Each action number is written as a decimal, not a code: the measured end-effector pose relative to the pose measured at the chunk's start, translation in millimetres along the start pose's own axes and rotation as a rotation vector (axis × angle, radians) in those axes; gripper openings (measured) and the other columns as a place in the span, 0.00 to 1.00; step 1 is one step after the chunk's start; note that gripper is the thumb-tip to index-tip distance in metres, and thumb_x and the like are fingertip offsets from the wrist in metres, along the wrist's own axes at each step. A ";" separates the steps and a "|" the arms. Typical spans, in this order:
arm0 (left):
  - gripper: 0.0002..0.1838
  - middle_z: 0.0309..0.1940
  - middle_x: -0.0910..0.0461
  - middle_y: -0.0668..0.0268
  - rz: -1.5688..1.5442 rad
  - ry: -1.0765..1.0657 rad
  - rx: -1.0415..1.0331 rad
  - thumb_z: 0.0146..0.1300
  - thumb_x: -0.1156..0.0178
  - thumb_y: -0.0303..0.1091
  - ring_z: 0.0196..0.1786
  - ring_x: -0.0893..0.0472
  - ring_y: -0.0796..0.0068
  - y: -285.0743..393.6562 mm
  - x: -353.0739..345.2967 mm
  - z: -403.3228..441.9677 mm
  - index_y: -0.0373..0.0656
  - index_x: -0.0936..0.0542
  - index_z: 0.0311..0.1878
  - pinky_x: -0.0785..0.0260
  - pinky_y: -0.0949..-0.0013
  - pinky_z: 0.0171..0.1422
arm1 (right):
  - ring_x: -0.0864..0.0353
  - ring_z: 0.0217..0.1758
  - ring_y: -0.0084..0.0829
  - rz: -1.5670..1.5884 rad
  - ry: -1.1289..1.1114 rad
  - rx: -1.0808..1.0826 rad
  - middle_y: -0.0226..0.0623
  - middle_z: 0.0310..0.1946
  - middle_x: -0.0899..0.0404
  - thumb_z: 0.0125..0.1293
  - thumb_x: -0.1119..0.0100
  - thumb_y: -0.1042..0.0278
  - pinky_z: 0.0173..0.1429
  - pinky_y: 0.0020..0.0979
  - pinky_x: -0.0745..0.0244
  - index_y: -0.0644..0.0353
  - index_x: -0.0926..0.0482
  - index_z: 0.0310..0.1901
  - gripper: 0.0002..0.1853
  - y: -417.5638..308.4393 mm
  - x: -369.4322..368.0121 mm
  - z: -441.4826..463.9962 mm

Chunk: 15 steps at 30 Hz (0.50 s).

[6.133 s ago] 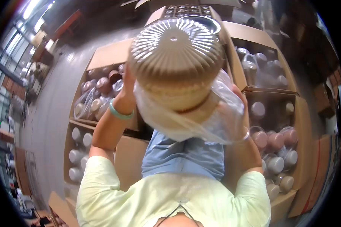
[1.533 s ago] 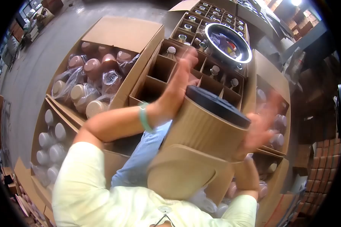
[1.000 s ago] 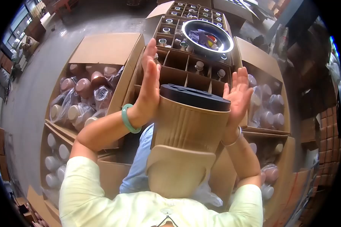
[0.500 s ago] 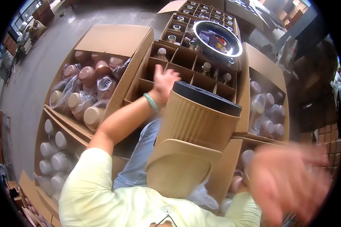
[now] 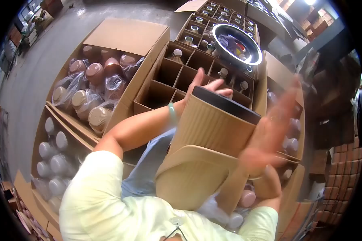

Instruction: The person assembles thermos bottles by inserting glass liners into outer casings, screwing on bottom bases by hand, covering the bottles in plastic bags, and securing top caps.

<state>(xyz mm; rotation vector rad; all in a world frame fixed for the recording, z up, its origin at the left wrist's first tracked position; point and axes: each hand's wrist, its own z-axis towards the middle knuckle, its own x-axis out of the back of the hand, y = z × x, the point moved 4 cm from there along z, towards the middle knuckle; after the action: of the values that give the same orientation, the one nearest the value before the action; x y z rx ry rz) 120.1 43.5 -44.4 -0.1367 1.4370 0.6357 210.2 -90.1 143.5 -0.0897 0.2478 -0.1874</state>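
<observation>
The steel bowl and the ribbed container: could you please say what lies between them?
In the head view, part of the divided carton with capped bottles, plus the left fingertips, lies between bowl and container.

Shiny metal basin (image 5: 254, 63), open carton (image 5: 120, 36) of pinkish vessels (image 5: 94, 72), grey floor (image 5: 28, 86), stacked brown blocks (image 5: 342, 176)

At the frame's centre, a tan vessel (image 5: 209, 130) is showing straight ribbing and a black end (image 5: 230, 107). Fluted pink vessels (image 5: 95, 73) and cream vessels (image 5: 99, 117) are standing out at left, whitish vessels (image 5: 59, 164) lower left. The bangle (image 5: 172, 113) is gleaming pale green, the shirt (image 5: 93, 186) is appearing pale yellow.
</observation>
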 end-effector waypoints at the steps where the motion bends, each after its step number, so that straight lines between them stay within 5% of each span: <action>1: 0.58 0.81 0.54 0.49 0.026 0.043 -0.052 0.63 0.61 0.81 0.83 0.53 0.57 -7.9 -4.4 0.0 0.53 0.71 0.81 0.57 0.53 0.83 | 0.59 0.84 0.41 -0.109 -0.096 -0.088 0.43 0.81 0.55 0.77 0.67 0.37 0.82 0.51 0.65 0.57 0.53 0.79 0.39 5.6 -1.3 -3.0; 4: 0.58 0.80 0.49 0.54 0.199 0.126 -0.149 0.64 0.57 0.79 0.82 0.53 0.61 -0.1 -29.3 -3.6 0.53 0.71 0.81 0.57 0.55 0.83 | 0.55 0.84 0.44 -0.309 -0.549 -0.068 0.44 0.78 0.44 0.77 0.65 0.38 0.82 0.47 0.71 0.58 0.42 0.77 0.37 18.6 3.3 -3.9; 7: 0.44 0.75 0.36 0.56 0.438 -0.024 -0.094 0.71 0.56 0.67 0.77 0.38 0.66 17.5 -74.0 -32.9 0.43 0.41 0.78 0.50 0.59 0.82 | 0.40 0.79 0.43 -0.679 -1.092 -0.587 0.42 0.71 0.31 0.77 0.67 0.37 0.82 0.48 0.69 0.58 0.21 0.62 0.35 11.3 8.6 -1.3; 8: 0.41 0.70 0.30 0.55 0.559 -0.022 -0.166 0.73 0.63 0.66 0.74 0.33 0.67 27.6 -80.6 -46.2 0.40 0.32 0.73 0.46 0.60 0.80 | 0.40 0.79 0.41 -0.534 -1.014 -0.775 0.41 0.72 0.32 0.77 0.64 0.37 0.82 0.48 0.68 0.58 0.23 0.65 0.34 26.3 29.4 -9.0; 10: 0.48 0.71 0.31 0.52 1.131 -0.068 -0.375 0.71 0.73 0.72 0.74 0.33 0.62 43.8 -135.1 -78.7 0.40 0.39 0.77 0.48 0.57 0.80 | 0.41 0.79 0.37 -0.088 -0.647 -1.296 0.40 0.74 0.35 0.77 0.61 0.38 0.83 0.47 0.67 0.58 0.26 0.68 0.34 62.1 84.6 -66.5; 11: 0.55 0.72 0.35 0.42 1.060 -0.168 -0.474 0.68 0.76 0.78 0.75 0.35 0.57 43.1 -163.7 -93.6 0.34 0.44 0.78 0.47 0.59 0.80 | 0.41 0.79 0.38 -0.088 -0.670 -1.241 0.42 0.74 0.36 0.78 0.62 0.40 0.83 0.46 0.64 0.59 0.27 0.68 0.33 67.1 92.5 -79.9; 12: 0.53 0.73 0.37 0.43 0.863 -0.334 -0.573 0.69 0.76 0.76 0.76 0.36 0.56 37.5 -186.3 -101.8 0.35 0.44 0.78 0.48 0.58 0.80 | 0.40 0.79 0.39 -0.088 -0.691 -1.185 0.43 0.75 0.36 0.78 0.62 0.41 0.82 0.46 0.60 0.59 0.27 0.68 0.32 71.8 100.4 -93.3; 14: 0.49 0.75 0.40 0.46 0.902 -0.213 -0.682 0.72 0.74 0.72 0.77 0.37 0.56 39.5 -186.1 -102.3 0.36 0.43 0.77 0.50 0.58 0.81 | 0.39 0.78 0.40 -0.031 -0.692 -1.035 0.45 0.74 0.36 0.80 0.64 0.43 0.82 0.45 0.55 0.62 0.27 0.67 0.32 65.9 92.8 -87.5; 15: 0.47 0.76 0.40 0.48 1.149 0.068 -0.684 0.74 0.73 0.70 0.78 0.38 0.57 52.4 -164.9 -93.9 0.37 0.41 0.77 0.51 0.58 0.81 | 0.38 0.77 0.41 0.023 -0.669 -0.934 0.46 0.73 0.34 0.80 0.65 0.43 0.81 0.45 0.52 0.63 0.26 0.65 0.32 55.3 74.7 -64.4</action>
<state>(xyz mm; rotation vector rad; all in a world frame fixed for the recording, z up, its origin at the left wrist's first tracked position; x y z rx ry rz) 12.3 -9.3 111.7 0.1641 1.2143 2.0686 274.7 -54.7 57.6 -1.0575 -0.3523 0.0025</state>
